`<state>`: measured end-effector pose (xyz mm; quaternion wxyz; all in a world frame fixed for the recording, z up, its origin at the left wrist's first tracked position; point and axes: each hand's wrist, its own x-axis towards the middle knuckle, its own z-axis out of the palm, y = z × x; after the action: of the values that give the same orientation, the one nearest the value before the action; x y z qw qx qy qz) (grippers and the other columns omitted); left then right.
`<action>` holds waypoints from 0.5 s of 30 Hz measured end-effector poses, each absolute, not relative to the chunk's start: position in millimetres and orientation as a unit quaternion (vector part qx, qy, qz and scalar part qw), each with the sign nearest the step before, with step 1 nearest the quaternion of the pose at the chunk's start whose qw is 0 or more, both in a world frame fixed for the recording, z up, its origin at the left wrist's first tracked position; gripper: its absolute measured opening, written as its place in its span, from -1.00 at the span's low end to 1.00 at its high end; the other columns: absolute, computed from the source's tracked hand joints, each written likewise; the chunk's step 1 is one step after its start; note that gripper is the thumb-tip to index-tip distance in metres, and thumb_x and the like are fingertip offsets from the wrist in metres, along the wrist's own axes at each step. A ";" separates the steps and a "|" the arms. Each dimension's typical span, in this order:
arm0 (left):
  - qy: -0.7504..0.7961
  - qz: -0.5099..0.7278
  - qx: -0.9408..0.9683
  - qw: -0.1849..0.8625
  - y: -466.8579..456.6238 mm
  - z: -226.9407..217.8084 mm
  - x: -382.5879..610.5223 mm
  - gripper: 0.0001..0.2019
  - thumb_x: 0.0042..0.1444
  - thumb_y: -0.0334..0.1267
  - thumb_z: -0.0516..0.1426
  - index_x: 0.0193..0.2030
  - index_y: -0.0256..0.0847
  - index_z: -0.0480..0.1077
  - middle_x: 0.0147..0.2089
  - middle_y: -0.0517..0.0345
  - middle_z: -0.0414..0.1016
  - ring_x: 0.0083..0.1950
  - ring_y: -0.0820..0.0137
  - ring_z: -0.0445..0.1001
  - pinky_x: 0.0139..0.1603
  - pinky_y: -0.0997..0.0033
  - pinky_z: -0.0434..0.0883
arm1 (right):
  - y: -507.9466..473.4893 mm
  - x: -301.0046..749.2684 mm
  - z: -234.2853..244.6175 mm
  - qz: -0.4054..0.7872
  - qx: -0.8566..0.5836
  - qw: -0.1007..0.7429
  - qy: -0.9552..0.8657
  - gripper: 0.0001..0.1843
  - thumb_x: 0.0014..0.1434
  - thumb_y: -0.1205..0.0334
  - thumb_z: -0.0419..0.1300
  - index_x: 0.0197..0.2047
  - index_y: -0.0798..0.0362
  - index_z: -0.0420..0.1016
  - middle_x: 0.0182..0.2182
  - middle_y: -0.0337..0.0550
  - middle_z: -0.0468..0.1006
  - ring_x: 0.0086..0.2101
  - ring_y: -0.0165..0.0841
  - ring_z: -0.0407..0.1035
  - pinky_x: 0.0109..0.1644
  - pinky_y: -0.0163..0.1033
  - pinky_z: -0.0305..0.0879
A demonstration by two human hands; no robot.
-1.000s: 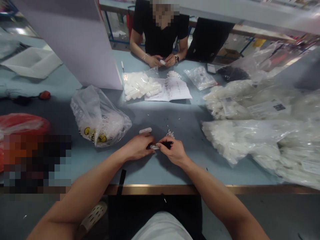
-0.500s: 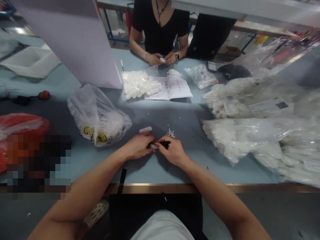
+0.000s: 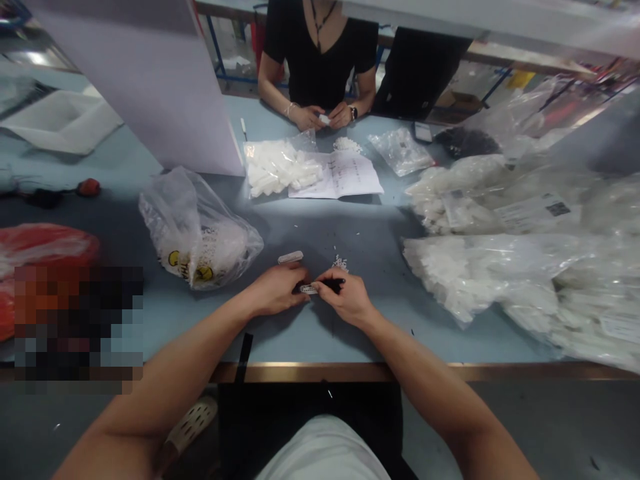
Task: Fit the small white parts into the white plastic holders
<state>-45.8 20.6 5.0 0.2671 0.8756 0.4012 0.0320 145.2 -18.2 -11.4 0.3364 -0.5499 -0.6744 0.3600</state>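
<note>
My left hand is closed on one end of a small white slotted plastic piece, low over the table. My right hand pinches a slim black tool, perhaps tweezers or a pen; its tip is too small to make out. The right fingertips meet the free end of the white piece. Just beyond my left hand lies a similar white plastic piece. A little pile of tiny white parts sits past my right hand.
A clear bag with yellow print stands on the left. Large bags of white parts fill the right side. Across the table, a person in black holds a small white piece, behind a bag of white pieces and a paper sheet.
Both hands keep their hold on the white piece and the black tool. Only slight finger movement shows, and the whole view has shifted a little.
</note>
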 end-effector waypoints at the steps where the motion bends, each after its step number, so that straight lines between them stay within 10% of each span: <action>1: 0.401 0.031 0.876 0.266 20.6 5.1 -45.9 -0.81 0.10 -0.12 0.12 -0.31 -0.20 0.34 -0.27 0.09 0.39 -0.25 0.28 0.41 -0.28 0.37 0.29 | -18.2 144.7 -11.5 0.363 -0.549 0.334 -0.675 -0.83 0.09 0.11 0.20 -0.38 0.03 0.53 -0.49 -0.23 0.54 -0.50 -0.46 0.35 -0.40 -0.37 0.22; 15: 0.399 0.033 0.872 0.281 20.4 7.1 -46.6 -0.82 0.10 -0.14 0.12 -0.27 -0.20 0.37 -0.24 0.09 0.40 -0.24 0.30 0.41 -0.25 0.37 0.31 | -18.3 146.3 -6.5 0.379 -0.565 0.335 -0.652 -0.81 0.07 0.09 0.21 -0.40 0.04 0.53 -0.52 -0.24 0.53 -0.50 -0.46 0.35 -0.40 -0.37 0.24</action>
<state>-46.6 20.4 7.1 0.2810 0.8720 0.3993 0.0331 146.3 -18.3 -6.5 0.3345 -0.5651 -0.6522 0.3787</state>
